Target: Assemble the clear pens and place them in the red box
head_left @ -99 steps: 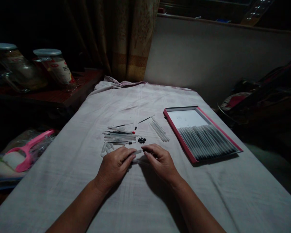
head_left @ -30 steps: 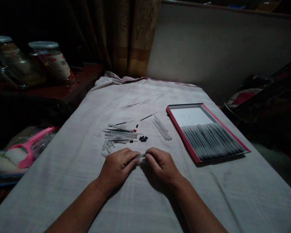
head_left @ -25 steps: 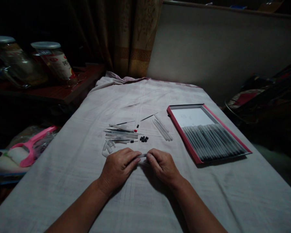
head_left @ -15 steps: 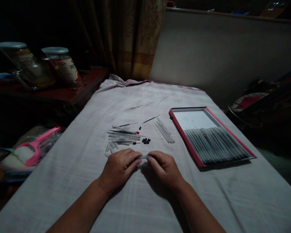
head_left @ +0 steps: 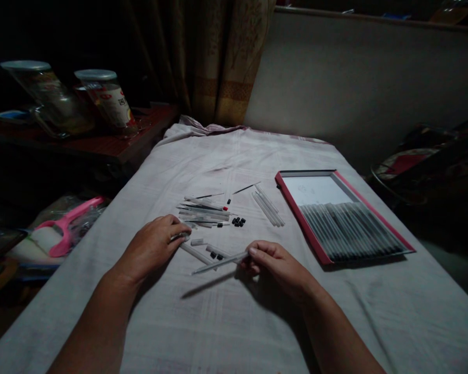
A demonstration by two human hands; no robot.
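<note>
My right hand (head_left: pixel 275 265) pinches a clear pen (head_left: pixel 214 265) by one end, its tip pointing left above the cloth. My left hand (head_left: pixel 154 249) has its fingers closed on a clear pen cap (head_left: pixel 183 236) where small caps lie, partly hidden by the fingers. Between the hands lie clear pen barrels (head_left: pixel 195 253), a short clear cap (head_left: pixel 197 242) and small black plugs (head_left: pixel 216 255). Just beyond is a heap of barrels and refills (head_left: pixel 205 213), with more black plugs (head_left: pixel 238 222) and a red plug (head_left: pixel 225 208) by it.
An open red-edged box (head_left: pixel 302 223) on the right holds a row of pens (head_left: pixel 349 231). Several loose barrels (head_left: pixel 268 206) lie left of it. White cloth (head_left: pixel 218 332) covers the surface. Jars (head_left: pixel 111 101) stand on a dark red table (head_left: pixel 120 148) at left; pink scissors (head_left: pixel 68 228) lie below.
My hands have come apart. The left has moved left to the small clear caps; the right keeps a pen, now fully visible. Barrels and plugs earlier hidden by the hands now show.
</note>
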